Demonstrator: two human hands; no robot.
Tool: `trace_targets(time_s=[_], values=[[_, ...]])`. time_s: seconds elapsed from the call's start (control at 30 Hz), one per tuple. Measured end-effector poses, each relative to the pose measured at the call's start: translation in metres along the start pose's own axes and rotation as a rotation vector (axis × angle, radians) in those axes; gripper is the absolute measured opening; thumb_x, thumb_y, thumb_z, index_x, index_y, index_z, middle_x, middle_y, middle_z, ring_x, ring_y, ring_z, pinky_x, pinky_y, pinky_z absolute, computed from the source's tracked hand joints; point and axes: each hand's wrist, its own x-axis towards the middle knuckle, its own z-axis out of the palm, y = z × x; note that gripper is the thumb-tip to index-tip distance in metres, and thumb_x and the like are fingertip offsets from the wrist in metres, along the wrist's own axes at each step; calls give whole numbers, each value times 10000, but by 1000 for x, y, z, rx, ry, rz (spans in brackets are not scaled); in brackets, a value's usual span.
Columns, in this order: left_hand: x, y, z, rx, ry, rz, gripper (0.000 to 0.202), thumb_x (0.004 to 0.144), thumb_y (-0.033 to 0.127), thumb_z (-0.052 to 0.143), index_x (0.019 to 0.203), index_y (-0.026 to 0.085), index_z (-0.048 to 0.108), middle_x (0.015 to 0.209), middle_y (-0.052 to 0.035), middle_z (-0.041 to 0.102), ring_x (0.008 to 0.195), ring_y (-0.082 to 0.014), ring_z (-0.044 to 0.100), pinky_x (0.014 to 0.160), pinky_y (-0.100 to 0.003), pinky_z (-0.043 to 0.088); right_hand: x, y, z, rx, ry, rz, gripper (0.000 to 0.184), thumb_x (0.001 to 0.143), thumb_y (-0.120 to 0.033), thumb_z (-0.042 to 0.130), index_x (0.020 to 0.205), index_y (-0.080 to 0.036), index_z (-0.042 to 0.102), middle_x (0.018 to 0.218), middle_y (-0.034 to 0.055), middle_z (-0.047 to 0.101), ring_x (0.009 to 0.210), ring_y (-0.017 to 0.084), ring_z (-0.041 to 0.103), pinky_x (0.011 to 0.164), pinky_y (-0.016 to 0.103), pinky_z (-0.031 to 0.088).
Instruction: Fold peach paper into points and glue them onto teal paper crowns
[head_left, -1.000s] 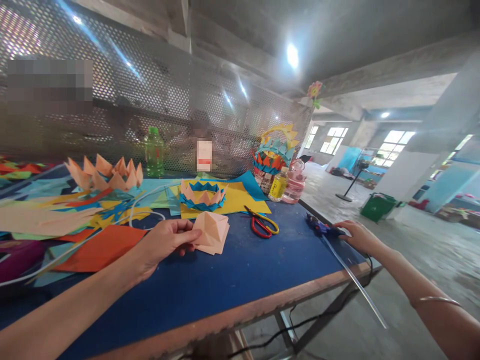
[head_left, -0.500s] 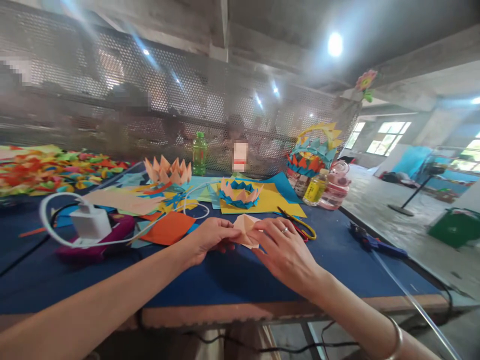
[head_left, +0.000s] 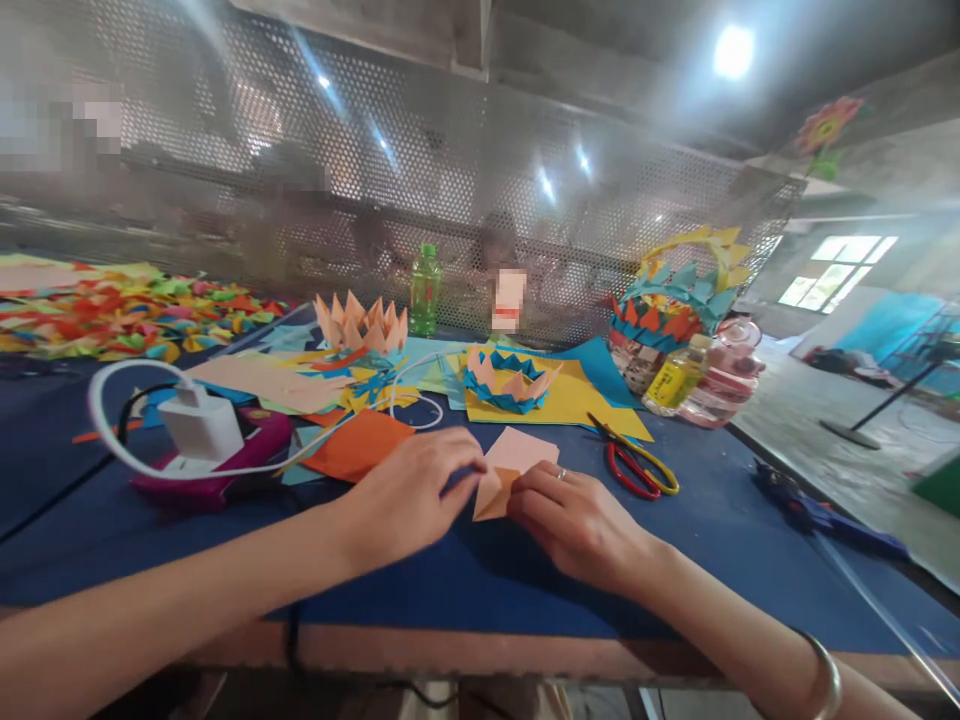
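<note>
Where the mesh screen (head_left: 450, 180) closes off the far side, the blue table (head_left: 712, 520) begins, running toward me to a worn brown front edge that crosses below both my forearms. Its right edge slants away past the glue gun (head_left: 825, 515). At far left, scraps (head_left: 135, 310) cover the back of that side. Ahead of my hands lies the yellow sheet (head_left: 585, 400), and at the back right stands the basket (head_left: 637, 345). Blue tabletop shows between my hands and the front edge, and again from the scissors (head_left: 613, 434) across to the glue gun (the wider room, just beyond my right forearm). On my left, the orange sheet (head_left: 356, 445) reaches up to my wrist.

My right hand (head_left: 574, 520) is clamped on the right side of the peach paper (head_left: 496, 495), fingers curled over it. My left hand (head_left: 420, 490) has thumb and forefinger nearly together at the paper's left flap; whether they grip it, I cannot tell. So the paper lies between my two hands, nearer me than the yellow sheet, its folded part toward me, a flat pale part behind.
</note>
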Motion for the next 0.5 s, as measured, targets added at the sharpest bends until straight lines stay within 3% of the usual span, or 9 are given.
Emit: trace_targets(time_s=[0.07,0.13,0.27,0.4,0.5], values=[[-12,0,5,101,-51,183,229,941,188,440,977,181,666,1041,-78,682,983,-207,629,901,-318,461,-1,1,0,85,-32,10,210,933,-84,398,863,-169,577,850,80,645,803,170,574,660,258,485],[-22,-4,12,131,-86,273,242,963,181,433,1035,189,665,1107,-68,681,1027,-188,632,918,-285,472,-2,1,1,157,-56,22,187,929,-85,408,886,-164,572,851,84,641,827,174,579,691,270,499],[-33,-16,20,155,-87,358,256,965,185,453,1125,209,651,1115,-54,691,986,-169,661,883,-259,510,-3,2,1,244,-90,38,140,926,-91,458,922,-160,580,898,85,644,872,177,585,755,295,511],[-36,-21,25,191,-39,403,243,960,199,457,1043,198,686,1019,-69,708,883,-171,679,795,-260,535,-4,3,1,288,-70,59,119,920,-85,485,913,-160,577,990,94,638,944,187,570,809,319,507],[-35,-19,26,226,-22,415,230,960,188,459,997,185,686,946,-69,706,829,-166,673,765,-258,532,-4,5,0,325,-62,105,106,923,-117,516,1006,-153,571,1021,107,633,987,200,563,840,337,508]])
